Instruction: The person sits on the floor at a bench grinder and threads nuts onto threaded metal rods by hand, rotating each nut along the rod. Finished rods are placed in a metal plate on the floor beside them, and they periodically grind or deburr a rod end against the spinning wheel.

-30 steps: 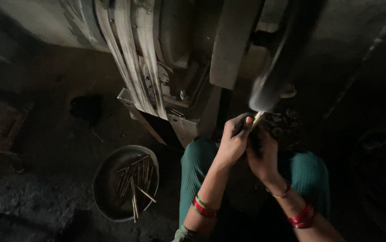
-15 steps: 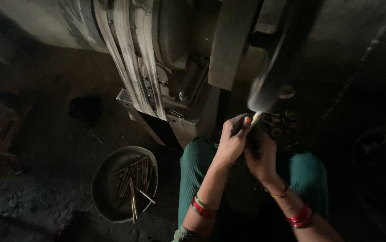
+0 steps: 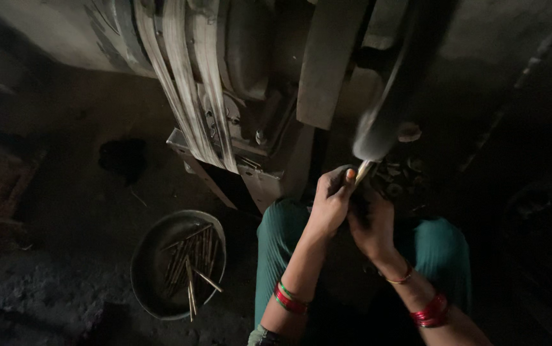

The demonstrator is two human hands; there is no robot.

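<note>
My left hand [image 3: 331, 204] and my right hand [image 3: 372, 225] are pressed together around a thin metal rod [image 3: 362, 172]. The rod's pale tip points up and touches the lower rim of a blurred spinning wheel [image 3: 385, 122]. Most of the rod is hidden inside my fingers. Red and green bangles circle both wrists, and my knees in green cloth sit under my hands.
A round dark metal pan [image 3: 150, 256] holding several thin rods lies on the floor at my left. A belt-driven machine [image 3: 225, 96] with pale belts rises ahead. Dark small pieces are heaped beyond my hands [image 3: 399, 178]. The floor around is dim and gritty.
Both hands have stayed at the wheel with the rod; the view shifted only slightly.
</note>
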